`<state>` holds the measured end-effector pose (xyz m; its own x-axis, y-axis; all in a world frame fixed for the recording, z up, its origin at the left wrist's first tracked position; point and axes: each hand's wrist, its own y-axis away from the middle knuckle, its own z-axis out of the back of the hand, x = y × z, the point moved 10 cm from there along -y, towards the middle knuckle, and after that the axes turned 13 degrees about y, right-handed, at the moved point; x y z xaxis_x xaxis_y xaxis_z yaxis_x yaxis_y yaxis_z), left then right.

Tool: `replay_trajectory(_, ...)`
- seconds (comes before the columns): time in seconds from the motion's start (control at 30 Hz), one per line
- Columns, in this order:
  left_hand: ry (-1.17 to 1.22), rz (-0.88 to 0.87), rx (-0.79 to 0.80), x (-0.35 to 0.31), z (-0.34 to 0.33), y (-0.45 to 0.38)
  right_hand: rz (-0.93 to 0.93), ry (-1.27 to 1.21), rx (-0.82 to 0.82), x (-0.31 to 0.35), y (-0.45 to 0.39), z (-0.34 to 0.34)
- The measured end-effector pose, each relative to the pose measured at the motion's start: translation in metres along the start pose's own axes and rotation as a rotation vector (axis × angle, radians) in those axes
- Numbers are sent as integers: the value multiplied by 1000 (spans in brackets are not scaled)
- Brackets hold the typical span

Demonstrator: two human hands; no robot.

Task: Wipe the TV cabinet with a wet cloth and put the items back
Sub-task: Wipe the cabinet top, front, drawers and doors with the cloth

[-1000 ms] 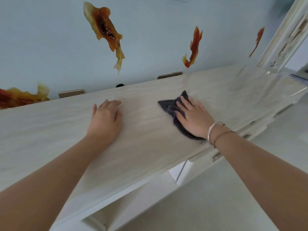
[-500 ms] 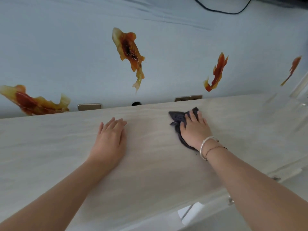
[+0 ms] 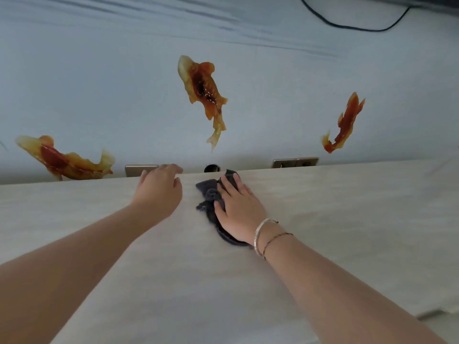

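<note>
The TV cabinet's pale wood-grain top [image 3: 347,219] fills the lower view. A dark grey cloth [image 3: 208,197] lies bunched on it near the back edge, and my right hand [image 3: 239,209] presses flat on the cloth, fingers pointing toward the wall. A silver bangle and a thin cord sit on that wrist. My left hand [image 3: 159,192] is just left of the cloth, fingers spread, reaching to the cabinet's back edge with nothing in it.
The blue wall behind carries goldfish decorations [image 3: 203,95]. Metal socket plates [image 3: 295,162] and a dark round hole [image 3: 211,168] sit just above the cabinet's back edge. A black cable [image 3: 347,27] hangs at top right.
Both hands have moved away from me to the cabinet's back edge, the right one pushing the cloth along. The view has tilted up toward the wall.
</note>
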<state>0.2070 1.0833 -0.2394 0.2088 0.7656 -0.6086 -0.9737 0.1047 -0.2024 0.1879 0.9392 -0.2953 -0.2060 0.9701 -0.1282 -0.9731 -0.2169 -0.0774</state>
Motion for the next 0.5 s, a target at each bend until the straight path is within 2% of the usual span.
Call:
replay_trajectory(0.23,-43,73,117,12,-40,-54,-50,-27,-61,-4,-5,-1)
replay_trajectory(0.43,-14,73,240,14,-74,-90,-282,-34,-2,-61,-47,-15)
replay_trajectory(0.5,17,69,262,13,-83,-95,-291,-40,-24,-72,-55,-16)
